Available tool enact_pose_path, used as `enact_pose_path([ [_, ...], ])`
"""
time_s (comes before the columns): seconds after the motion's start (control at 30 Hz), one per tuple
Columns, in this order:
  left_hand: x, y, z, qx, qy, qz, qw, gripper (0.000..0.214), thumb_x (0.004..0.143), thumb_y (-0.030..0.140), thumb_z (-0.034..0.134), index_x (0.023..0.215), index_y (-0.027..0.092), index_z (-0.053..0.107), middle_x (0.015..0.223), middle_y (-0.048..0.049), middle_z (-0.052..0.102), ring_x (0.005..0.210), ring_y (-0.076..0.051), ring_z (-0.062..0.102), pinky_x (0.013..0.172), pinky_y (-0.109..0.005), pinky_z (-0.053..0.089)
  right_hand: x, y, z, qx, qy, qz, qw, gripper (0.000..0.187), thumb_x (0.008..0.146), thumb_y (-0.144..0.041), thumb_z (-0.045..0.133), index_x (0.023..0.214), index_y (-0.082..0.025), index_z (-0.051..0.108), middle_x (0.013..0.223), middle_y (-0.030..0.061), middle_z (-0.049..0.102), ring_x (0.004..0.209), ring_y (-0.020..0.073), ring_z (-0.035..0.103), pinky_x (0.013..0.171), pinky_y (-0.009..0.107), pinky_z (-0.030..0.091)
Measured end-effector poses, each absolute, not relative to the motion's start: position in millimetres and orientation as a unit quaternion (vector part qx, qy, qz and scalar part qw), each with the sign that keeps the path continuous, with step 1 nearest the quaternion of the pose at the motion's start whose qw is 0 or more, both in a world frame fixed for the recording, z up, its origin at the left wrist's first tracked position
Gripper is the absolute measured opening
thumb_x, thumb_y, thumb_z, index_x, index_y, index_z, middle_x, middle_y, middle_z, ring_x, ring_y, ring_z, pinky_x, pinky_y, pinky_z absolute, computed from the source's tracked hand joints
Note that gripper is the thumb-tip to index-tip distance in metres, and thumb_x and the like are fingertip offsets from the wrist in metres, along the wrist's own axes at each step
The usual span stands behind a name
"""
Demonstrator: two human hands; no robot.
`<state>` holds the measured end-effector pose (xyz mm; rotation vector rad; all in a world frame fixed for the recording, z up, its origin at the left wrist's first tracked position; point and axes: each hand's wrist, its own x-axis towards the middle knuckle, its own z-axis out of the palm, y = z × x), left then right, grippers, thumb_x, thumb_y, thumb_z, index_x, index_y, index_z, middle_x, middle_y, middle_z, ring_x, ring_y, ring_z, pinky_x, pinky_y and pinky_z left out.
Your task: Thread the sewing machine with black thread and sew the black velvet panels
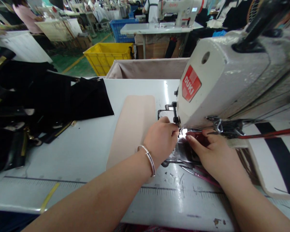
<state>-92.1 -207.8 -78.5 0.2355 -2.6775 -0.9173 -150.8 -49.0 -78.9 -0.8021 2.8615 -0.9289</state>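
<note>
I see my left hand (162,138) and right hand (209,151), fingertips pinched together on a small, probably limp dark-red piece (200,139) under the white sewing machine head (232,77), best gripped at its edges.

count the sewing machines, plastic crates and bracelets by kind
Sewing machines: 2, the near one above both hands, and one on a far table.
Plastic crates: 2, yellow and blue.
Bracelets: 1, on the left wrist.
Total: 5
</note>
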Motion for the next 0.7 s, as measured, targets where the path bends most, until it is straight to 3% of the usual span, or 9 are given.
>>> enact_pose_path([
  [0.7,-93.7,-204.3,-81.9,0.076,-0.932,-0.304,0.182,0.024,0.085,0.019,0.053,0.066,0.014,0.065,0.075,-0.0024,0.056,0.067,-0.010,0.052,0.062,-0.026,0.038,-149.4,-49.7,-76.3,-0.237,0.928,-0.286,0.024,0.031,0.085,-0.044,0.053,0.094,-0.018,0.068,0.079,0.0065,0.068,0.067,0.0207,0.062,0.062,0.032,0.044],
])
